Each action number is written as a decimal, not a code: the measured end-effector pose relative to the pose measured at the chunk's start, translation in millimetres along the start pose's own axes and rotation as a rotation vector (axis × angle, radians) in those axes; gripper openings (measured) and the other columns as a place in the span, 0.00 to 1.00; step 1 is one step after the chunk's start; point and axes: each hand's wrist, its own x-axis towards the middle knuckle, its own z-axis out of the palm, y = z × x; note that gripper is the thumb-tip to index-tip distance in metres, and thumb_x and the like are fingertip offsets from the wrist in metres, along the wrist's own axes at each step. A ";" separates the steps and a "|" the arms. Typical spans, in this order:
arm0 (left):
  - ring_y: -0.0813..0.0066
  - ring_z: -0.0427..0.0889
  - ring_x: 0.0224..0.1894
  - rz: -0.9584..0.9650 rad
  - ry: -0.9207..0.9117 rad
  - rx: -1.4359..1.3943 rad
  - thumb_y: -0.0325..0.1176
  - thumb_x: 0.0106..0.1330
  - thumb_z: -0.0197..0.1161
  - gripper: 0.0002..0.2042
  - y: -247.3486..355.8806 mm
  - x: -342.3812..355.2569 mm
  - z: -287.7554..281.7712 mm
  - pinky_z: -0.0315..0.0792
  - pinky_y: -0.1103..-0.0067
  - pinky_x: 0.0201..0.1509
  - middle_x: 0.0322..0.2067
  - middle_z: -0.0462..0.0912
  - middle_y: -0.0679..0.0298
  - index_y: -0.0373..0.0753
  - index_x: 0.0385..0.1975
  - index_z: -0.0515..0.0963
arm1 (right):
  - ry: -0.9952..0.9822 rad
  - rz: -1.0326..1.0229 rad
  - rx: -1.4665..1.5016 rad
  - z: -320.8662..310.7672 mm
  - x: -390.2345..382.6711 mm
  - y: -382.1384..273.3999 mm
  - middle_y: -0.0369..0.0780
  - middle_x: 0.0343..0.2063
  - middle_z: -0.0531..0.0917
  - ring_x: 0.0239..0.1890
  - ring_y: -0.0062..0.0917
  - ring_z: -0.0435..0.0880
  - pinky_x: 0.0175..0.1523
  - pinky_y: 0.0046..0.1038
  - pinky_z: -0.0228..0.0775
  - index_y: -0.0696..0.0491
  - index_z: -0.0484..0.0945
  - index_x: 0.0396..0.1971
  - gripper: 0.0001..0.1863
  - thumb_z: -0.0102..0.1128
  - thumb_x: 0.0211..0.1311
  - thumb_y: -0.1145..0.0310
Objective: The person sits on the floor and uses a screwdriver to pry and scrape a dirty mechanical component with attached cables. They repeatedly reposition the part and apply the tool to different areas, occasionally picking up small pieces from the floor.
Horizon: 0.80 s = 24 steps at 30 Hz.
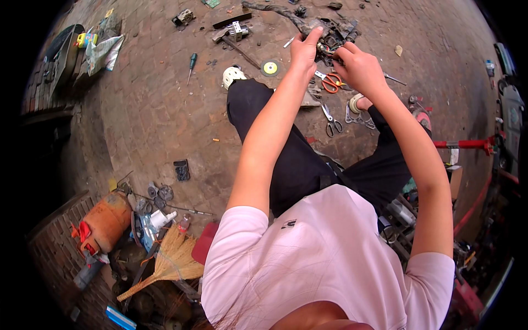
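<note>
A dark, grimy wiring harness (pixel 283 12) with a thick wrapped cable and a tangle of connectors lies at the far middle. My left hand (pixel 306 50) is closed around its near end, thumb on top. Close by on the right, my right hand (pixel 358 67) pinches at the thin coloured wires of the same bundle; its fingertips are partly hidden. Just below the hands, orange-handled scissors (pixel 331 83) rest on the brick floor. Dark-handled scissors (pixel 331 122) lie nearer to me, blades pointing away.
To the left are a hammer (pixel 241 50), a yellow-centred disc (pixel 269 68) and a teal-handled screwdriver (pixel 192 67). An orange gas cylinder (pixel 108 221) and a straw broom (pixel 173 257) occupy the near left. A red metal bar (pixel 465 144) juts in from the right.
</note>
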 end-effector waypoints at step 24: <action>0.75 0.78 0.35 0.077 0.135 0.095 0.33 0.56 0.69 0.17 5.5 -3.2 -4.9 0.73 0.77 0.41 0.37 0.81 0.62 0.31 0.41 0.76 | 0.165 0.493 0.419 0.6 -37.2 17.4 0.35 0.23 0.79 0.23 0.21 0.77 0.31 0.23 0.70 0.55 0.78 0.26 0.06 0.65 0.47 0.72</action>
